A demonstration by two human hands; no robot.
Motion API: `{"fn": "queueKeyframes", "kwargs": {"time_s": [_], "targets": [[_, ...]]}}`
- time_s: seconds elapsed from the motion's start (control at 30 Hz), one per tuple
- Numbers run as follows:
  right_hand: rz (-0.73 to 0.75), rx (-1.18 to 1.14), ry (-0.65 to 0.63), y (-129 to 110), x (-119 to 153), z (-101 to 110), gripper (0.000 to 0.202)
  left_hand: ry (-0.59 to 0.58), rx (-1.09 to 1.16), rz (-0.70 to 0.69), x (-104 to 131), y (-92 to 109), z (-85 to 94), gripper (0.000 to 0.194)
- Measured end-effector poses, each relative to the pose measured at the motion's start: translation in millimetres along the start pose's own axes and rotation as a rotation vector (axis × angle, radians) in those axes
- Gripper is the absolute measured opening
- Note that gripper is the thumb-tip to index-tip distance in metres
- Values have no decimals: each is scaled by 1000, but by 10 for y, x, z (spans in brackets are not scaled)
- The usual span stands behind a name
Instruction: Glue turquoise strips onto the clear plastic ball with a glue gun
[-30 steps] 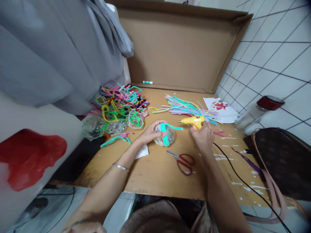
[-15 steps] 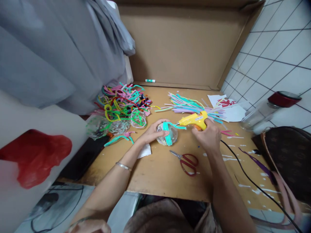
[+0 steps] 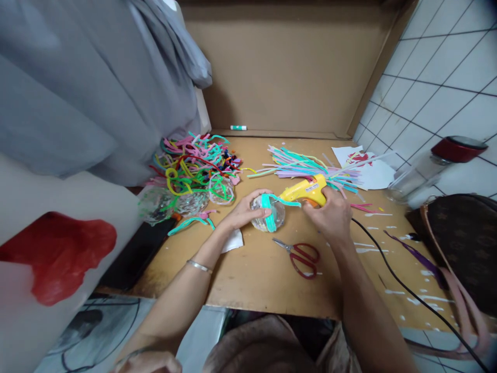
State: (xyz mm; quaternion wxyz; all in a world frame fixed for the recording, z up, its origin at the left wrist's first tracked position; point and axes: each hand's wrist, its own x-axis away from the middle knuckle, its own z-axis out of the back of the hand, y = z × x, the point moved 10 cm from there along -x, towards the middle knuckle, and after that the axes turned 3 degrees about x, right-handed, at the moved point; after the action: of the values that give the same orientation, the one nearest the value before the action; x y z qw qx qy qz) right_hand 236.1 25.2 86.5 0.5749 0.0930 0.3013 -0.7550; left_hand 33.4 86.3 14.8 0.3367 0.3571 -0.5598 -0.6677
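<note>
"Where's the clear container?"
"At the left hand's three o'clock, thumb and fingers curled closely round its side."
"And the right hand?"
"Wrapped firmly around the yellow glue gun, nose toward nine o'clock, beside the turquoise strip."

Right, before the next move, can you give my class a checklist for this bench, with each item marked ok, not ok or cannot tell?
1. Left hand steadying the clear piece: ok, it grips its left side.
2. Teal strip around the clear piece: ok.
3. Strip's end lying flat on the clear piece: not ok, it sticks out to the right.
4. Right hand holding the glue gun: ok.
5. Glue gun hot: cannot tell, nothing visible shows it.
6. Cord clear of the scissors: ok, it runs off to their right.
</note>
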Motion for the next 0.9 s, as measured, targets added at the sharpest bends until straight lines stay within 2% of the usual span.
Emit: {"fn": "queueKeyframes", "kwargs": {"time_s": [0.9], "targets": [[26,2,21,-42,45,-16,26,21,-21,19,10,11,9,71]]}}
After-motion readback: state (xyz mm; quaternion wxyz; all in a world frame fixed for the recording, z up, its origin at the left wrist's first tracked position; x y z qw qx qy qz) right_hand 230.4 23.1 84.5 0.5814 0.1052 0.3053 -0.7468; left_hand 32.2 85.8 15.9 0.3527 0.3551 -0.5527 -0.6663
